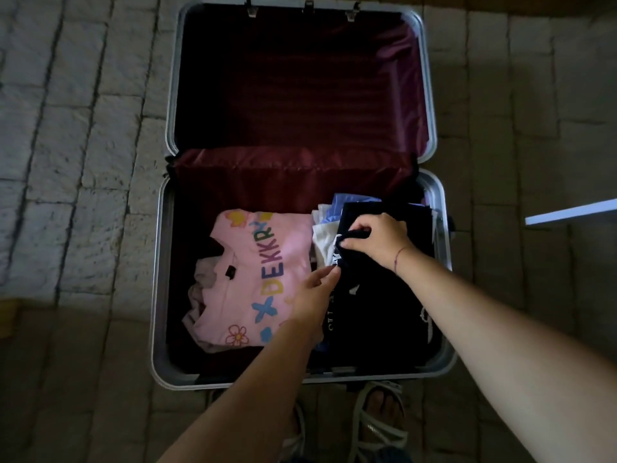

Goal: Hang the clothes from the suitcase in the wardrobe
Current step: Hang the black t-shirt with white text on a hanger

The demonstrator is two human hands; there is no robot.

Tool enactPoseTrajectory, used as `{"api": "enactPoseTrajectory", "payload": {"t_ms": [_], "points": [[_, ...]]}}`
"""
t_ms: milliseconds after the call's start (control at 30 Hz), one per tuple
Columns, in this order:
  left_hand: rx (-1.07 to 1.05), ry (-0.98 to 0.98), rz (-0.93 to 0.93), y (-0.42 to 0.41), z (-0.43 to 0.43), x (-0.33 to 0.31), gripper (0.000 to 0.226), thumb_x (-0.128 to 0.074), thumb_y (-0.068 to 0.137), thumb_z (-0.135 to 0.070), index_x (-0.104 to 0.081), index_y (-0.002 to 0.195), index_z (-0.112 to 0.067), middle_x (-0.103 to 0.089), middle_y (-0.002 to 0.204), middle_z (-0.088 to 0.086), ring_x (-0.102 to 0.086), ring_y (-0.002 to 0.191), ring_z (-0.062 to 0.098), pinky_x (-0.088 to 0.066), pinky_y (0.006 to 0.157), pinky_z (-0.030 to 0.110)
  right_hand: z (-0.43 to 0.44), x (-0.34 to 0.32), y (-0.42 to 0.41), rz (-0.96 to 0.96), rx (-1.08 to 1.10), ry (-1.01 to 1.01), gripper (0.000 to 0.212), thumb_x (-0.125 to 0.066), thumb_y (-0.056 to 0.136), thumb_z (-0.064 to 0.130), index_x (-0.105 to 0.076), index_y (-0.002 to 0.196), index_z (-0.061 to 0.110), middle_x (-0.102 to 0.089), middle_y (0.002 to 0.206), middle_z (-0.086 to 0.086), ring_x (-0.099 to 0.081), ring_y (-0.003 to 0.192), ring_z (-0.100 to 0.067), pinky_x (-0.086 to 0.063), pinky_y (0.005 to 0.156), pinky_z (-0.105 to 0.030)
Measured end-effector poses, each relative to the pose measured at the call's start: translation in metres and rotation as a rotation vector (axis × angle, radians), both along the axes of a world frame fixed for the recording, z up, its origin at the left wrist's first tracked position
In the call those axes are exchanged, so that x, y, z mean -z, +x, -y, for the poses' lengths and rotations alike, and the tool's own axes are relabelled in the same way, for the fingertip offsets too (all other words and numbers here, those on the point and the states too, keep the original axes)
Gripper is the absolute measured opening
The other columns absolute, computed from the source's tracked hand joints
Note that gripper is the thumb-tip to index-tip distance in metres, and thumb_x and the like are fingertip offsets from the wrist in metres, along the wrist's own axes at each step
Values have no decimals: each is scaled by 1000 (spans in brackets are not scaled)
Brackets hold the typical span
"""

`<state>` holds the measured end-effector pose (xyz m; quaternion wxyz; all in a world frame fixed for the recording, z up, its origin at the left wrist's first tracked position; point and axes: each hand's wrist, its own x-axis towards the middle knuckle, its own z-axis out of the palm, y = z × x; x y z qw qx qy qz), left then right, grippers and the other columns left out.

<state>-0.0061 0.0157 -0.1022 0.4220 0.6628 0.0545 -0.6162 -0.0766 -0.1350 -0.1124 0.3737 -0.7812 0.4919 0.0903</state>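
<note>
In the near half of the silver-rimmed suitcase (160,262), on glossy maroon lining (300,95) — a folded pink shirt (260,269) at left, a soft navy garment (377,312) at right, pinched by right hand (377,242) and left hand (312,295).

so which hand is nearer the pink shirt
Left. The left hand lies over the edge of the pink shirt, pinching the dark garment; the right hand grips that garment farther off, clear of the shirt.
</note>
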Motion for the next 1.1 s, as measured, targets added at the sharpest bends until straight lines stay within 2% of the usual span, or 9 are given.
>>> {"api": "enactPoseTrajectory", "payload": {"t_ms": [100, 233, 300, 433, 567, 700, 800, 900, 1100], "points": [[37, -69, -4, -2, 2, -20, 30, -51, 96, -32, -63, 116, -13, -70, 105, -1, -66, 95, 9, -48, 59, 7, 3, -31, -11, 166, 157, 67, 28, -77, 67, 47, -57, 66, 27, -57, 75, 13, -59, 87, -16, -43, 92, -46], [119, -154, -14, -1, 9, -75, 29, -52, 95, -35, -67, 110, -15, -73, 99, -3, -69, 90, 6, -50, 65, 11, 2, -97, -22, 358, 285, 104, 34, -71, 79, 41, -55, 69, 12, -52, 66, -1, -51, 64, -13, -41, 66, -30], [197, -157, 48, -1, 10, -107, 18, -62, 89, -31, -68, 101, -18, -73, 93, -5, -69, 88, 8, -51, 67, 11, 0, -133, -27, 457, 377, 151, 34, -68, 82, 38, -49, 65, 16, -45, 59, 6, -43, 58, -7, -34, 60, -29], [311, -158, 200, 4, 4, -171, 14, -72, 82, -25, -63, 91, -20, -67, 88, -10, -62, 81, 1, -44, 65, 4, -4, -213, -24, 675, 745, 290, 33, -70, 80, 35, -48, 62, 17, -49, 68, -5, -49, 70, -20, -37, 70, -35], [582, -183, 368, 20, -10, -248, 23, -71, 83, -33, -65, 90, -12, -66, 82, 1, -62, 77, 13, -47, 69, 24, -12, -297, -13, 796, 940, 531, 18, -63, 88, 30, -60, 80, 14, -64, 85, -4, -63, 84, -19, -48, 88, -37], [677, -196, 383, 58, -23, -344, 24, -67, 85, -34, -68, 94, -12, -71, 88, 8, -69, 82, 20, -55, 74, 30, -16, -404, 0, 883, 967, 620, 17, -59, 90, 33, -59, 89, 16, -65, 92, -2, -64, 91, -17, -51, 77, -32], [577, -221, 430, 94, -30, -434, 24, -67, 86, -33, -66, 80, -10, -65, 69, 0, -64, 62, 11, -49, 59, 22, -18, -490, 6, 931, 905, 620, 19, -56, 92, 34, -57, 86, 16, -64, 87, -1, -64, 83, -14, -51, 63, -27], [539, -266, 523, 119, -33, -524, 31, -69, 84, -35, -67, 80, -4, -65, 68, 0, -65, 64, 13, -49, 59, 22, -23, -570, 5, 979, 782, 602, 21, -52, 93, 35, -59, 89, 15, -63, 88, -3, -62, 84, -14, -50, 70, -27], [638, -339, 717, 140, -26, -680, 24, -72, 79, -42, -70, 76, -18, -71, 70, -3, -70, 66, 13, -53, 63, 24, -29, -718, -15, 1105, 630, 518, 24, -57, 84, 35, -67, 81, 13, -69, 81, 0, -68, 79, -12, -57, 69, -22]]}}
